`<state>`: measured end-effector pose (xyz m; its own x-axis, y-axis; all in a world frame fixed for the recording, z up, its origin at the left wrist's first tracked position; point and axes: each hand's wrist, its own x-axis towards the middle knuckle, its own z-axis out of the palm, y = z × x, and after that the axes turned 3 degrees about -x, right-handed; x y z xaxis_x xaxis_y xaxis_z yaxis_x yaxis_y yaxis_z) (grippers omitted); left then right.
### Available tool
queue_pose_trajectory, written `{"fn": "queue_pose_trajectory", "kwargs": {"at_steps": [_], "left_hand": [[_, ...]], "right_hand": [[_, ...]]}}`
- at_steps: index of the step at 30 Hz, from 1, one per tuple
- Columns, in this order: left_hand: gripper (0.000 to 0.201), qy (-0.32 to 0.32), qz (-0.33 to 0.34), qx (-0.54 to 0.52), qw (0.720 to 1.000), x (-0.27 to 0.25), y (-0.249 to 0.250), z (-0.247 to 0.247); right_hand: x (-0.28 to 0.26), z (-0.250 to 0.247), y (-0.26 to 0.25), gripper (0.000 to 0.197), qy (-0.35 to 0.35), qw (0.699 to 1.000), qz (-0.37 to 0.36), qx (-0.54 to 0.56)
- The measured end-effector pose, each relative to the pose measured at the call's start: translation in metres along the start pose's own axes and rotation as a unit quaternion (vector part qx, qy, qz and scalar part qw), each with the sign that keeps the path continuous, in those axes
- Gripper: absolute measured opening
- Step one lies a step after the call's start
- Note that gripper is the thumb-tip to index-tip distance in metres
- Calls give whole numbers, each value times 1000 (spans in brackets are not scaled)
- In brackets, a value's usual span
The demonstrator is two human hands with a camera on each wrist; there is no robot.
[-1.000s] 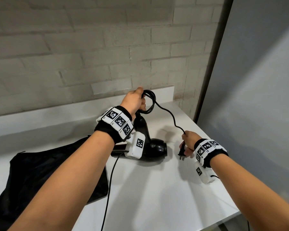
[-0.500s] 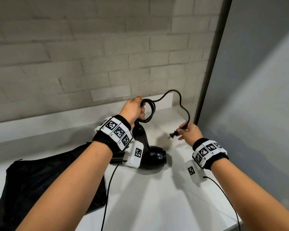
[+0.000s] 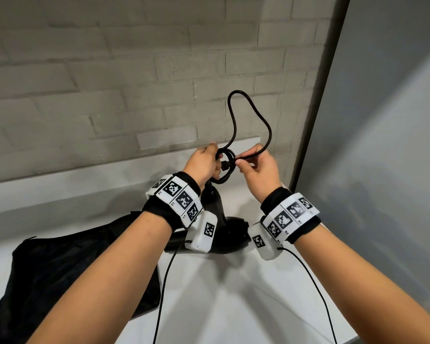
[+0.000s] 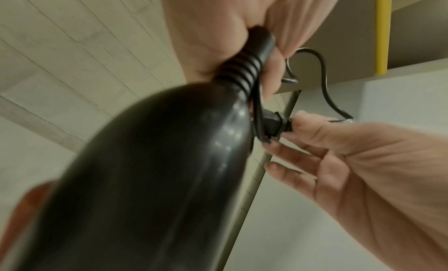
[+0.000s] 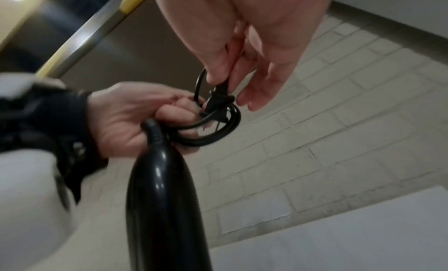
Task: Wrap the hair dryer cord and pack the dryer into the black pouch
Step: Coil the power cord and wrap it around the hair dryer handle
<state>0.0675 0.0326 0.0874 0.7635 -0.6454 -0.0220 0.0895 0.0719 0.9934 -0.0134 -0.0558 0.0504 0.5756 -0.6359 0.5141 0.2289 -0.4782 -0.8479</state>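
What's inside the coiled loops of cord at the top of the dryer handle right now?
The plug, pinched by the right hand, pokes into the cord coils that the left hand holds. Left fingers cover the coils' near side.

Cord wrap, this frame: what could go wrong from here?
1. The free loop of cord stands high and slack above both hands; it may spring out or snag when the plug is pulled through the coil.
2. The right hand only pinches the plug end; that grip could slip.
3. The left hand holds coil and dryer handle tip together, so the coil may loosen before the pouch.
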Motion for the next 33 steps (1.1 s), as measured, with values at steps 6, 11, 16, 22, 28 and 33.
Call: {"fn": "queue_pose_trajectory", "kwargs": {"at_steps": [6, 11, 16, 22, 28, 33], "left_hand": [[40, 7, 7, 24, 1000, 2, -2, -4], [39, 11, 14, 56, 998, 2, -3, -2], [42, -9, 13, 78, 997, 0, -5, 2], [41, -34, -8, 62, 997, -2, -3, 2], [41, -25, -24, 34, 999, -1, 0, -4], [40, -13, -38, 2, 999, 1, 3, -5]], "right_hand": [[-1, 5, -1, 19, -6, 994, -37, -100], [-4, 8, -1, 8, -27, 970, -94, -222], [-7, 15, 7, 11, 7, 960, -151, -234], [1, 24, 8, 43, -75, 995, 19, -63], [6, 15, 17, 18, -168, 983, 59, -42], [0, -16, 39, 37, -299, 926, 99, -206]]}}
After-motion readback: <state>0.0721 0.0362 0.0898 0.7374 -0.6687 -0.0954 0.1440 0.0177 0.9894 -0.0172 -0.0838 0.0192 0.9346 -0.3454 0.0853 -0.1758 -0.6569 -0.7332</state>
